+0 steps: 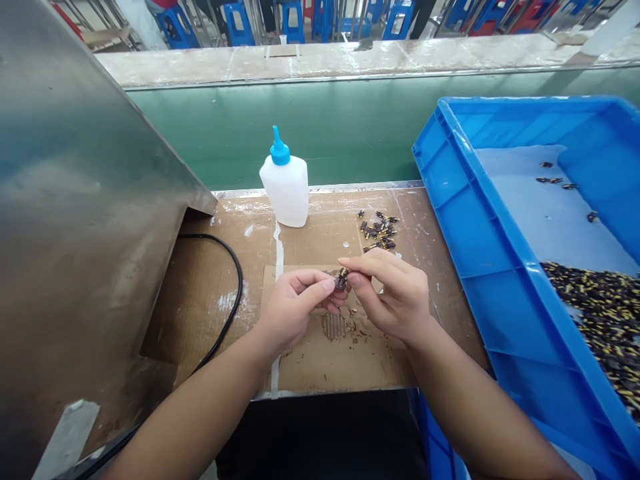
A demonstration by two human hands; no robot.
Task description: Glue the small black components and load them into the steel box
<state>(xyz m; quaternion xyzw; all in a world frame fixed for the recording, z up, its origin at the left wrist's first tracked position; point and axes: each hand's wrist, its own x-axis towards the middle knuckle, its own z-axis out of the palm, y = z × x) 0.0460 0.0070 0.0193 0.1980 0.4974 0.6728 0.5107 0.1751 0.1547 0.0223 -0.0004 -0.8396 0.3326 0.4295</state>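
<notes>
Apparently no legible writing anywhere.

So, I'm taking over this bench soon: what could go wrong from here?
The small dark part pinched between the left hand and right hand might slip and land among the loose parts on the cardboard. The black cable beside the left forearm could perhaps snag, and the upright white squeeze bottle could get knocked.

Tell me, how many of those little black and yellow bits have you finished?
The big heap in the blue crate looks finished, though I can't be sure. Right now, the left hand and right hand pinch one small piece together above the cardboard. The small pile on the cardboard looks left to do.
</notes>
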